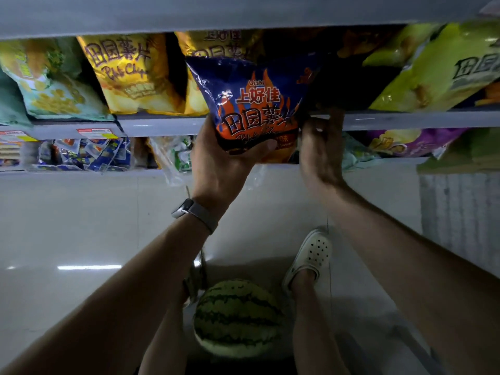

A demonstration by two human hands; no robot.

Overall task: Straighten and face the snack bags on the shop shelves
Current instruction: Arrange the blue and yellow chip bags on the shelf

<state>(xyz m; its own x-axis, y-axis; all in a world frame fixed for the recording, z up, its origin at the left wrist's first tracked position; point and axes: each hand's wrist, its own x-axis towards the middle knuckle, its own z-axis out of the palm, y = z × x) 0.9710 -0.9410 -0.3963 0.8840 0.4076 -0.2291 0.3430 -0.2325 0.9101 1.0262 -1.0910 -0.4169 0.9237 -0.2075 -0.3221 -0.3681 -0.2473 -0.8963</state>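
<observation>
A dark blue chip bag with orange flames is held in front of the shelf edge, its printed face toward me. My left hand grips its bottom from below, thumb across the lower front. My right hand is at the bag's lower right corner by the shelf lip; whether it pinches the bag or only touches it is unclear. Yellow chip bags stand upright to the left. A dark gap lies behind and right of the blue bag. Green bags lean at the right.
A pale green snack bag stands at far left. The lower shelf holds blue-and-white packets and a purple bag. A watermelon lies on the tiled floor by my foot in a white clog. A shelf board runs overhead.
</observation>
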